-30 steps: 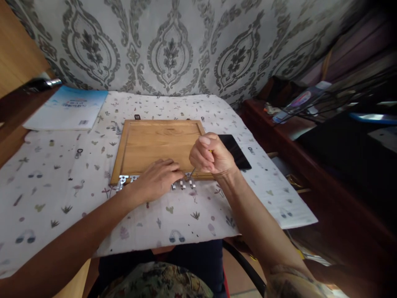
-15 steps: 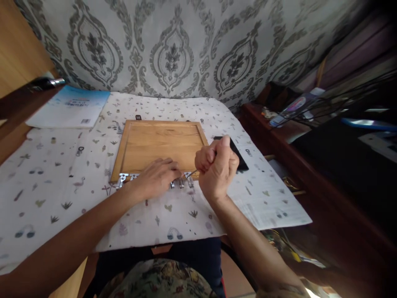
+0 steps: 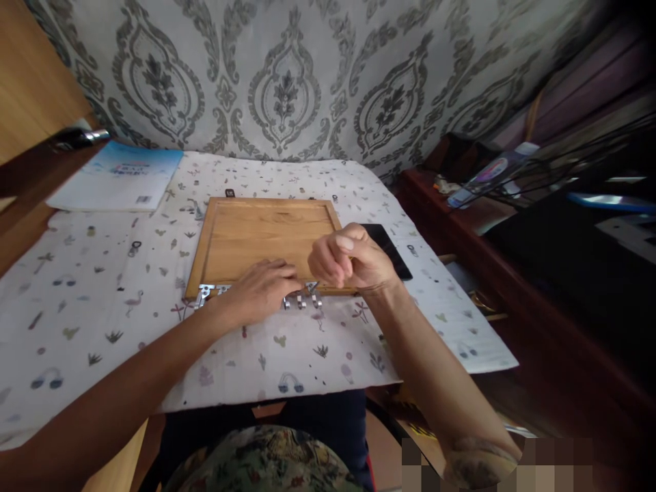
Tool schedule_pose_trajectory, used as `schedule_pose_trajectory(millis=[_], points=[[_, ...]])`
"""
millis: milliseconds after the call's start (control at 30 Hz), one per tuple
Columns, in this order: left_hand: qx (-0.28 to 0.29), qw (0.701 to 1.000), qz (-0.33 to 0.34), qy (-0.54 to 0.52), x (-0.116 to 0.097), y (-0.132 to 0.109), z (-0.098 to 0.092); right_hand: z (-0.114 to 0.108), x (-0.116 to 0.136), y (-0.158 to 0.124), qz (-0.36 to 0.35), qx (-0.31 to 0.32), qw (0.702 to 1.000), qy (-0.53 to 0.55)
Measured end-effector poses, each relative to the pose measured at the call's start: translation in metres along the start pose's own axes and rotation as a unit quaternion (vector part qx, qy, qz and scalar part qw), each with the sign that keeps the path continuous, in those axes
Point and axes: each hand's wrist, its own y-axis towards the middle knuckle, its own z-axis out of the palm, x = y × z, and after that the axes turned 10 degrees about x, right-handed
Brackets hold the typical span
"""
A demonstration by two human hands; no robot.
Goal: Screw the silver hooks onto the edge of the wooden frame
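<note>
On a printed cloth point(image 3: 318, 359) lies a wooden panel point(image 3: 271, 236), flat, in the middle of the scene.
A black slab point(image 3: 388, 249) lies to its right, partly behind the right hand point(image 3: 352, 257), which is curled into a fist, it seems around a tool. The left hand point(image 3: 261, 288) rests palm down over the near edge, fingers close together; whether it pinches something, I cannot tell. Metal brackets point(image 3: 316, 299) sit along this edge, and the thin tool point(image 3: 313, 288) slants to the rightmost one. In my judgement, its tip could slip and scratch the wood or poke the left hand, if the shaft leans too much or the bracket shifts. The tool's handle is mostly hidden, its tip too small to see, and the left hand covers the edge's middle part.
</note>
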Motion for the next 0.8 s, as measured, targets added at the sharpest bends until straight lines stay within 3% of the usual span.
schedule_pose_trajectory(millis=[100, 233, 400, 467, 500, 567, 667, 800], points=[[-0.004, 1.0, 0.004, -0.003, -0.001, 0.0, -0.002, 0.008, -0.002, 0.005, -0.002, -0.045, 0.999, 0.031], [0.001, 1.0, -0.006, -0.008, -0.003, -0.001, -0.002, 0.026, -0.002, 0.009, -0.009, -0.175, 0.984, -0.033], [-0.015, 1.0, -0.002, -0.002, 0.0, -0.002, 0.003, 0.052, -0.01, 0.012, -0.096, -0.382, 0.91, -0.133], [-0.018, 1.0, 0.002, 0.001, 0.002, -0.002, 0.004, 0.056, -0.013, 0.011, -0.122, -0.428, 0.882, -0.153], [-0.015, 1.0, 0.002, 0.001, 0.002, -0.002, 0.004, 0.056, -0.013, 0.01, -0.124, -0.432, 0.88, -0.155], [-0.009, 1.0, -0.001, 0.0, 0.002, -0.002, 0.004, 0.051, -0.012, 0.007, -0.107, -0.396, 0.901, -0.143], [-0.008, 1.0, -0.001, -0.008, 0.0, -0.003, 0.002, 0.036, -0.006, -0.001, -0.048, -0.26, 0.96, -0.092], [-0.009, 1.0, 0.002, -0.008, 0.0, -0.002, 0.001, 0.013, 0.004, -0.009, -0.008, -0.139, 0.987, -0.075]])
